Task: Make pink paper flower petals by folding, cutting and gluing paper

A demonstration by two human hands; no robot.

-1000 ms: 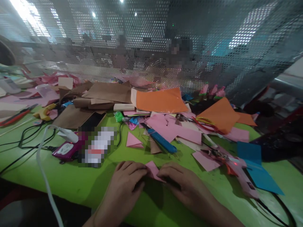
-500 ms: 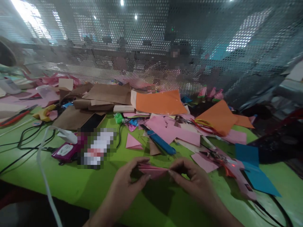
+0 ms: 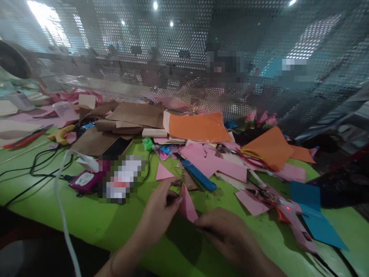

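Note:
A folded piece of pink paper (image 3: 188, 206), pointed at its top, is held upright between my hands above the green table (image 3: 127, 223). My left hand (image 3: 161, 204) pinches its left edge between thumb and fingers. At its lower right corner, the closed fingertips of my right hand (image 3: 226, 231) grip the paper; that hand is a little blurred. Just beyond my left hand, a pink paper triangle (image 3: 163, 172) lies on the table. A blue utility knife (image 3: 199, 176) rests behind the held paper.
A pink glue gun (image 3: 296, 225) with a lit red light lies at right, beside blue paper (image 3: 323, 219). Orange sheets (image 3: 198, 127), brown paper (image 3: 138, 113) and pink scraps fill the back. A purple power strip (image 3: 89, 179), cables and a blurred-out phone (image 3: 123, 179) are at left.
The folded pink paper has turned from lying level to standing with its point up. My right hand has moved lower and nearer to me; my left hand has risen slightly. The view has shifted slightly.

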